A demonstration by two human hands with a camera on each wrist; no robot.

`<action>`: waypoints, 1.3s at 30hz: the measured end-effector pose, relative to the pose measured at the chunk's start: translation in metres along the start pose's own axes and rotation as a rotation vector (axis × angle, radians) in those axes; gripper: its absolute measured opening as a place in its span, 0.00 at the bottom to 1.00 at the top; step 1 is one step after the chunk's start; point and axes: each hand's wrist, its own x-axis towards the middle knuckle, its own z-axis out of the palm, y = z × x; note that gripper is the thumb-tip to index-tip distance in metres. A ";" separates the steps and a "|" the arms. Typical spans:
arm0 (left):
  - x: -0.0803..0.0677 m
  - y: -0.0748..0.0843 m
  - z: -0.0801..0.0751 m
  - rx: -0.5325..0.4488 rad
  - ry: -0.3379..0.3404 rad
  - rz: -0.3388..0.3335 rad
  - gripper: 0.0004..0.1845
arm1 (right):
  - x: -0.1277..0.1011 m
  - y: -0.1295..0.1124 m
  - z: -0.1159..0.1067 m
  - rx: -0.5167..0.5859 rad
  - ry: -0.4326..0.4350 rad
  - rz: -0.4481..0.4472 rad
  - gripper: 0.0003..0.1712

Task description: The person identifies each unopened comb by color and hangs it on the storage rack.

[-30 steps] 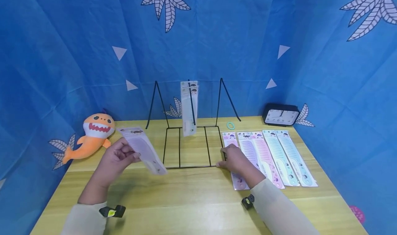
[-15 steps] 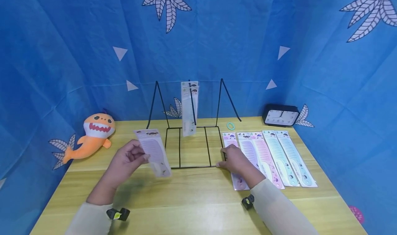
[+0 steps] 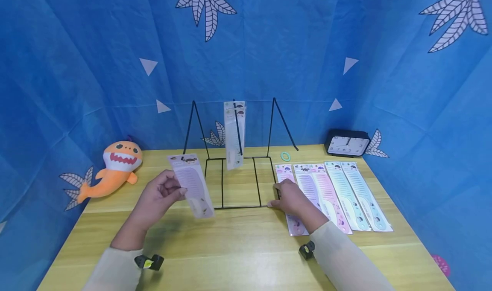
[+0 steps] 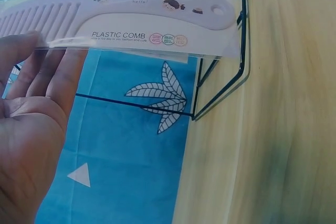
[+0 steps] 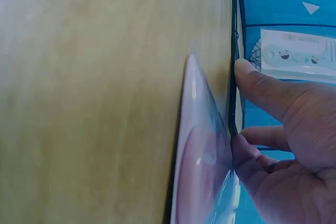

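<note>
My left hand [image 3: 159, 193] holds a packaged lilac plastic comb [image 3: 191, 185] above the table, just left of the black wire rack [image 3: 238, 182]. In the left wrist view the comb package [image 4: 131, 22] lies across my fingers [image 4: 50, 72]. A packaged comb [image 3: 234, 133] hangs on the rack's middle prong. My right hand [image 3: 290, 197] rests at the rack's front right corner, fingers on the wire [image 5: 232, 77], lying over a pink comb package [image 3: 293, 222].
Several packaged combs [image 3: 346, 195] lie in a row right of the rack. A black clock [image 3: 347, 144] and a green hair tie [image 3: 285, 156] sit behind them. An orange shark plush [image 3: 113, 167] lies at the left. Blue cloth walls [image 3: 77, 69] surround the table [image 3: 238, 248].
My left hand has carried the comb package rightward toward the rack and turned it more upright. The right hand has stayed at the rack's corner.
</note>
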 end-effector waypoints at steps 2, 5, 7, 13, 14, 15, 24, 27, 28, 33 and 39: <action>0.001 -0.001 -0.001 0.006 0.003 -0.018 0.15 | 0.000 0.000 0.000 -0.004 0.002 0.001 0.45; 0.004 -0.002 -0.001 0.011 -0.002 -0.031 0.16 | 0.000 0.001 0.000 -0.003 0.004 0.009 0.45; 0.006 -0.003 -0.001 0.013 -0.004 -0.041 0.16 | 0.000 0.000 0.000 -0.004 0.003 0.007 0.45; 0.017 -0.008 -0.002 0.012 0.027 -0.087 0.15 | 0.000 0.000 0.000 0.004 -0.006 0.002 0.45; 0.019 -0.009 -0.003 0.010 0.036 -0.095 0.15 | 0.000 0.000 0.000 0.005 -0.006 0.005 0.46; 0.021 -0.010 -0.003 0.005 0.047 -0.103 0.15 | 0.000 -0.001 0.000 0.003 -0.005 0.005 0.45; 0.042 -0.015 -0.004 0.016 0.141 -0.179 0.14 | -0.001 -0.001 -0.001 -0.011 0.003 -0.002 0.45; 0.050 -0.015 -0.003 0.035 0.168 -0.200 0.15 | -0.001 -0.001 -0.001 -0.005 -0.001 0.003 0.45; 0.052 -0.015 -0.003 0.039 0.176 -0.204 0.16 | -0.001 -0.001 0.000 -0.006 -0.001 0.003 0.45; 0.065 -0.018 -0.004 0.074 0.207 -0.204 0.16 | -0.001 -0.001 -0.001 -0.009 0.004 -0.003 0.45; 0.080 -0.020 -0.006 0.095 0.219 -0.193 0.16 | -0.001 -0.001 -0.001 -0.001 0.009 -0.003 0.45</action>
